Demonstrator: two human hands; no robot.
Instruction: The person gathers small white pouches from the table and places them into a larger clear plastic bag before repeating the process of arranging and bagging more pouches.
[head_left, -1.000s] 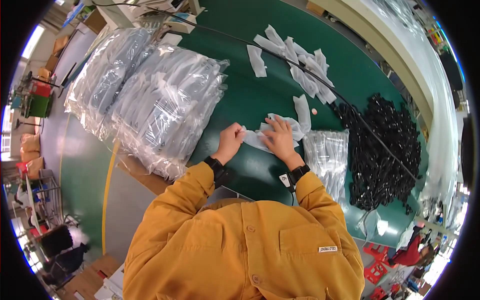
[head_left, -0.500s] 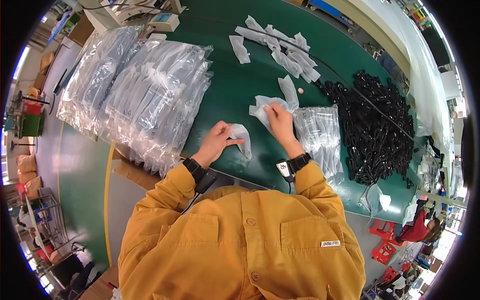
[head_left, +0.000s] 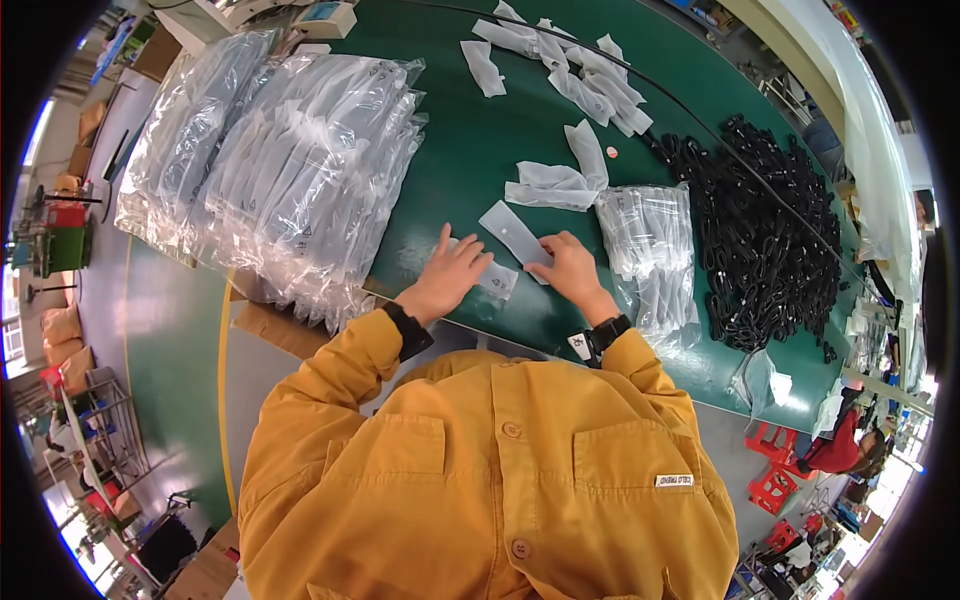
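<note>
My left hand (head_left: 450, 277) lies with its fingers spread over a small frosted plastic bag (head_left: 497, 282) on the green table, near the front edge. To its right, my right hand (head_left: 572, 268) pinches the lower end of another flat, frosted bag (head_left: 514, 236), which slants up and leftward. Whether anything is inside that bag I cannot tell. Beyond my right hand lie filled pouches (head_left: 550, 186), one meeting another at an angle. A bundle of similar thin bags (head_left: 645, 232) in clear wrap sits just right of that hand.
Tall stacks of clear-wrapped packages (head_left: 310, 170) stand at the left. Coiled black cables (head_left: 765, 240) are heaped at the right. Several more pouches (head_left: 590, 85) lie at the back, with a black cord (head_left: 690, 115) running above the table. Red stools (head_left: 770, 470) stand at the lower right.
My right hand has left the crumpled pouch, which now rests by the other, and come nearer with a flat bag. My left hand has flattened and spread over the small bag.
</note>
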